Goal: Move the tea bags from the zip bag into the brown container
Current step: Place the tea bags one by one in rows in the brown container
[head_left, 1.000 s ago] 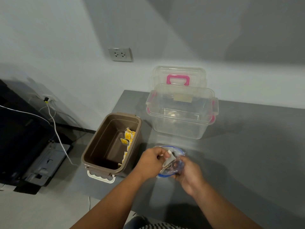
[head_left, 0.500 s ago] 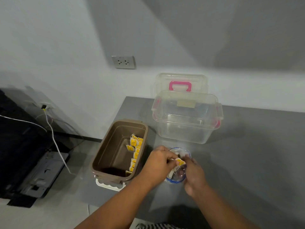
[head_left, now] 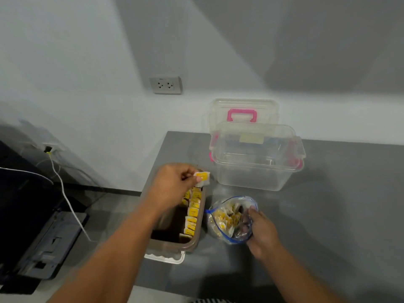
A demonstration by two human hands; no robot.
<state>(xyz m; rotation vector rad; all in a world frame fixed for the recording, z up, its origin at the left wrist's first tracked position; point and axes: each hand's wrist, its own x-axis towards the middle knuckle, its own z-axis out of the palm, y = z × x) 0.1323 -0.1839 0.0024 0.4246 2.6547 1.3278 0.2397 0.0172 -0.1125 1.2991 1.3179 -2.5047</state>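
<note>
My left hand (head_left: 172, 182) pinches a white tea bag with a yellow label (head_left: 202, 178) above the far end of the brown container (head_left: 194, 241). Inside the container a row of yellow-labelled tea bags (head_left: 192, 212) stands along its right wall. Just right of it on the grey table sits the clear zip bag (head_left: 227, 219) with a blue seal, open at the top and holding several tea bags. My right hand (head_left: 261, 234) grips the bag's right side, with fingers over its rim.
An open clear plastic box (head_left: 255, 169) with pink latches stands behind the bag, its lid with a pink handle (head_left: 241, 115) leaning against the wall. The table's left edge runs beside the container. A white cable (head_left: 65, 197) and dark equipment lie on the floor to the left.
My left hand has lifted a tea bag out of the zip bag and carried it left and up over the brown container. My right hand stays on the bag.
</note>
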